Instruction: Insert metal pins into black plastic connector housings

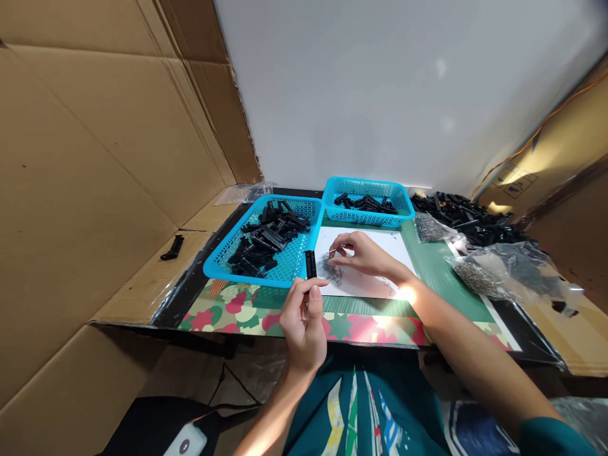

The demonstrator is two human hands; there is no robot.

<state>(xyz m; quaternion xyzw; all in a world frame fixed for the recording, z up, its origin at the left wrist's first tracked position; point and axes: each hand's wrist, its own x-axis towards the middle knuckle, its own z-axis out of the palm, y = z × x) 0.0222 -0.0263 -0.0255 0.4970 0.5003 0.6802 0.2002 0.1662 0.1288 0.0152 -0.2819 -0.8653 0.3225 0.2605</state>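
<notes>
My left hand (306,320) is closed round the lower end of a narrow black plastic part (310,263), which stands nearly upright near the front rim of the large blue basket (223,275). To its right, my right hand (358,253) is pinched low over a pile of tiny silvery metal pieces (336,276) on a white sheet (375,286). Something thin and pale shows at its fingertips, too small to name. Many similar black plastic parts (273,234) lie in the large basket.
A smaller blue basket (370,220) behind holds more black parts. At right are a heap of black parts (468,215) and clear bags (494,269) of small metal pieces. One black part (172,247) lies on cardboard at left. Cardboard walls (95,139) flank the table.
</notes>
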